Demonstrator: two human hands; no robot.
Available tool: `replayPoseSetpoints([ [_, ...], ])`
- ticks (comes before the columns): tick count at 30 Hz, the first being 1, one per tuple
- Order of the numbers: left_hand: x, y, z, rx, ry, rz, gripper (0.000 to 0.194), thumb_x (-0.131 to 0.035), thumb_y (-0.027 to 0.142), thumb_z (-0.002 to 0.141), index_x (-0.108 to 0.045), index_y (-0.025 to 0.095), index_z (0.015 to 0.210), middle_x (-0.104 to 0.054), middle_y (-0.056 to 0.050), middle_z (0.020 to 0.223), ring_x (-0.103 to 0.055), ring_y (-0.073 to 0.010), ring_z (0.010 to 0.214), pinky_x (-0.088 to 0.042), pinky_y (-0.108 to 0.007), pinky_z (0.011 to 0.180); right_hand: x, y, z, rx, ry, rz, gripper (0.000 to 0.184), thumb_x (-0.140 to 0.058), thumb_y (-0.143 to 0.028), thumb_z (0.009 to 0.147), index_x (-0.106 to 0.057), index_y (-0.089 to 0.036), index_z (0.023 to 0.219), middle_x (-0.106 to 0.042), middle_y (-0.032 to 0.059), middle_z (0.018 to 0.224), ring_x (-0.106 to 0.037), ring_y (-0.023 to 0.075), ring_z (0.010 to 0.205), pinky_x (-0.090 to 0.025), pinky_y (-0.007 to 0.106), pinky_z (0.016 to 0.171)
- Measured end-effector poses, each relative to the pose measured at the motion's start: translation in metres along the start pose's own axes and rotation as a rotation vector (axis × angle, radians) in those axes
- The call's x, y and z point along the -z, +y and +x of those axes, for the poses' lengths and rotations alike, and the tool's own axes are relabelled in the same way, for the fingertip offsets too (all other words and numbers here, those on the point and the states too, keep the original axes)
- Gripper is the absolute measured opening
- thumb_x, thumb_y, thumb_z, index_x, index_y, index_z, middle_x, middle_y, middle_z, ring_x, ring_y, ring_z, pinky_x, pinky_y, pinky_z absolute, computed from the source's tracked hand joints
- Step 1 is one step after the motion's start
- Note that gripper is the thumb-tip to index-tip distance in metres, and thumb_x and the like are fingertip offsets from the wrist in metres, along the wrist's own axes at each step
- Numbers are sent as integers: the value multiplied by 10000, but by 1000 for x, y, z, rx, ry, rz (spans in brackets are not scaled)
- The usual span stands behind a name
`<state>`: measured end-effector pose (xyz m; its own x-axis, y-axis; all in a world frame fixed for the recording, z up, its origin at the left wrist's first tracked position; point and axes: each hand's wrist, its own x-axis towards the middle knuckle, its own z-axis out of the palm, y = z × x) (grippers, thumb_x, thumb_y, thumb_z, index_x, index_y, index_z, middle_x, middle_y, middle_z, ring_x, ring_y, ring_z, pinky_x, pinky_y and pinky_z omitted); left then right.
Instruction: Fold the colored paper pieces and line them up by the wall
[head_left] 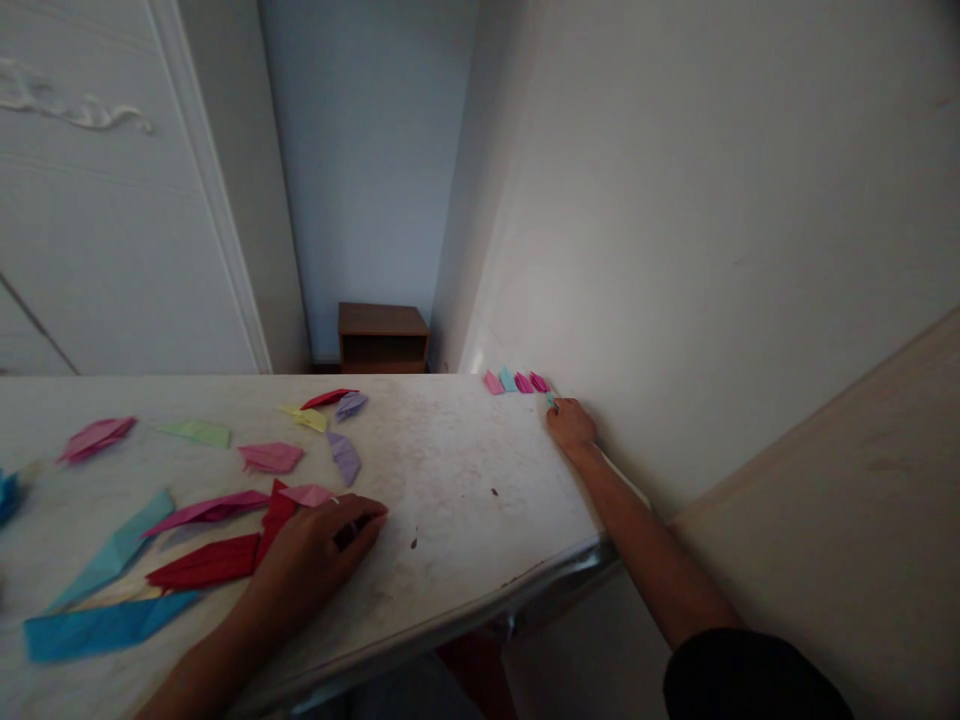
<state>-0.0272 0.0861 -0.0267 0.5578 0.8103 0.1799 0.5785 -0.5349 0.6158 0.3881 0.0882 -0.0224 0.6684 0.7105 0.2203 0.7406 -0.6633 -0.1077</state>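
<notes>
My right hand (572, 425) reaches to the far right corner of the table, its fingers closed on a small light-blue folded paper piece (551, 400), mostly hidden by them. Just left of it stands a short row of folded papers: a magenta one (538, 382), a second magenta one (523, 383), a light-blue one (508, 379) and a pink one (492, 382). My left hand (322, 545) rests curled on the table, thumb and fingertips together; whether something small is between them is hidden. Beside it lie a red folded paper (206, 562) and a pink one (307, 495).
Several folded papers are scattered leftward, among them a blue strip (109, 627), a light-blue strip (120, 550) and a lilac piece (344, 458). The white table (442, 450) meets a wall (675, 250) at right. A brown box-shaped shelf (383, 320) stands beyond.
</notes>
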Motion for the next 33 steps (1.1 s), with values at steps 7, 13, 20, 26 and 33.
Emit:
replayPoseSetpoints([
  [7, 1, 3, -1, 3, 6, 0, 403, -446, 503, 828, -744, 238, 891, -761, -47, 918, -704, -243, 843, -540, -333, 778, -2, 2, 0, 9, 43, 58, 365, -435, -229, 909, -643, -191, 1207, -606, 129, 1261, -640, 251, 1040, -488, 319, 837],
  [13, 1, 4, -2, 10, 18, -2, 391, -452, 490, 820, -745, 240, 883, -761, -46, 896, -703, -243, 817, -541, -330, 772, -3, 5, -2, 21, 117, 144, 391, -445, -229, 903, -585, -153, 1259, -545, 154, 1320, -634, 244, 1026, -492, 320, 837],
  [20, 1, 4, -2, 23, 5, -18, 390, -453, 493, 823, -743, 240, 889, -760, -50, 906, -701, -244, 828, -539, -331, 777, -7, 1, -6, 193, 170, 297, 341, -457, -151, 862, -634, -151, 1154, -576, 136, 1262, -609, 220, 1039, -462, 325, 924],
  [26, 1, 5, -2, 17, 23, -59, 362, -464, 448, 840, -743, 226, 899, -758, -53, 928, -696, -236, 840, -535, -325, 781, -8, -40, -35, 493, 143, 477, 272, -469, -143, 823, -673, -185, 998, -657, 78, 1098, -617, 191, 936, -488, 339, 890],
  [33, 4, 12, -10, -34, 162, -162, 267, -504, 316, 871, -734, 182, 877, -744, -48, 813, -668, -172, 712, -499, -260, 674, 11, -119, -102, 803, -63, 837, 253, -477, -307, 897, -687, -188, 973, -697, 62, 956, -575, 140, 646, -492, 274, 679],
])
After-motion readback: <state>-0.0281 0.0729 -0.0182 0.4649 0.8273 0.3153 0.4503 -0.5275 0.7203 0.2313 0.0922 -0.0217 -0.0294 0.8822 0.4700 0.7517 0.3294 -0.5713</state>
